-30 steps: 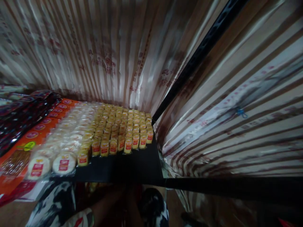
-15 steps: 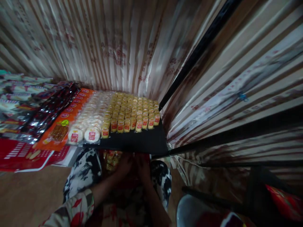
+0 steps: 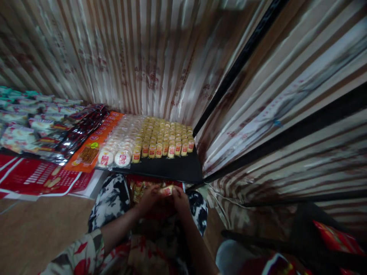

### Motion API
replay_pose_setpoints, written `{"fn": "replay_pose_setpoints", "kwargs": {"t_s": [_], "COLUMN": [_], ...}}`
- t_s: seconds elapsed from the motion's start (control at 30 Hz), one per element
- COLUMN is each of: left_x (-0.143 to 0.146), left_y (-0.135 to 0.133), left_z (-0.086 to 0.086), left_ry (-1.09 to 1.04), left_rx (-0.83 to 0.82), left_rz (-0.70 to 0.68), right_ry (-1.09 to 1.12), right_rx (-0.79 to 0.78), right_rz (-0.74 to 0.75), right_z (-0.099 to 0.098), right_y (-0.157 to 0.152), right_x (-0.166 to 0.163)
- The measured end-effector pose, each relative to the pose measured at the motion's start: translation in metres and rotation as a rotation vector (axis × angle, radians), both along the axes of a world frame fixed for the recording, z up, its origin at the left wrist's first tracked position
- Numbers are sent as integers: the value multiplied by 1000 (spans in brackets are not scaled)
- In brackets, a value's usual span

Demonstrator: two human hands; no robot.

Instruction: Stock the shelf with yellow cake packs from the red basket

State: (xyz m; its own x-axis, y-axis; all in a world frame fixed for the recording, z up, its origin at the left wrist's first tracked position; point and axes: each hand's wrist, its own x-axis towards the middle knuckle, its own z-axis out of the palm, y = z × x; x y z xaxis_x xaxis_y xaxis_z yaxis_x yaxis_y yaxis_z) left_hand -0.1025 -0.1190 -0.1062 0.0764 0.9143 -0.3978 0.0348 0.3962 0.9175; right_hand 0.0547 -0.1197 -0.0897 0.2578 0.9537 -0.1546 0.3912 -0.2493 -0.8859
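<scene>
Between my left hand [image 3: 150,198] and my right hand [image 3: 180,199] is a small yellow wrapped snack packet [image 3: 166,190] with a red label. Fingers of both hands are closed on its two ends, above my lap. Under and beside my left hand, more yellow packets [image 3: 138,188] lie in a red container or bag, partly hidden by the hands. On the black table [image 3: 177,168] just beyond, rows of similar yellow wrapped snacks [image 3: 163,137] stand close together near the right end.
Left of the yellow rows lie round white wrapped crackers [image 3: 122,159], an orange pretzel-stick bag [image 3: 86,156], dark shiny packs [image 3: 83,131] and white packets [image 3: 20,135]. A striped curtain [image 3: 149,57] hangs behind. Black poles [image 3: 226,91] frame the right side.
My hands have risen out of the shadow at the table edge, and the yellow packet now shows between them. The view has shifted, so the table goods appear farther right.
</scene>
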Motion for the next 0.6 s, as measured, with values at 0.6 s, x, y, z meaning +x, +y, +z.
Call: {"fn": "replay_pose_setpoints", "kwargs": {"t_s": [0.6], "left_x": [34], "left_y": [45], "left_z": [62], "left_ry": [26], "left_rx": [262], "left_rz": [-26], "right_ry": [184], "right_rx": [33], "right_rz": [-13], "right_z": [7], "right_y": [-13], "right_x": [8]}}
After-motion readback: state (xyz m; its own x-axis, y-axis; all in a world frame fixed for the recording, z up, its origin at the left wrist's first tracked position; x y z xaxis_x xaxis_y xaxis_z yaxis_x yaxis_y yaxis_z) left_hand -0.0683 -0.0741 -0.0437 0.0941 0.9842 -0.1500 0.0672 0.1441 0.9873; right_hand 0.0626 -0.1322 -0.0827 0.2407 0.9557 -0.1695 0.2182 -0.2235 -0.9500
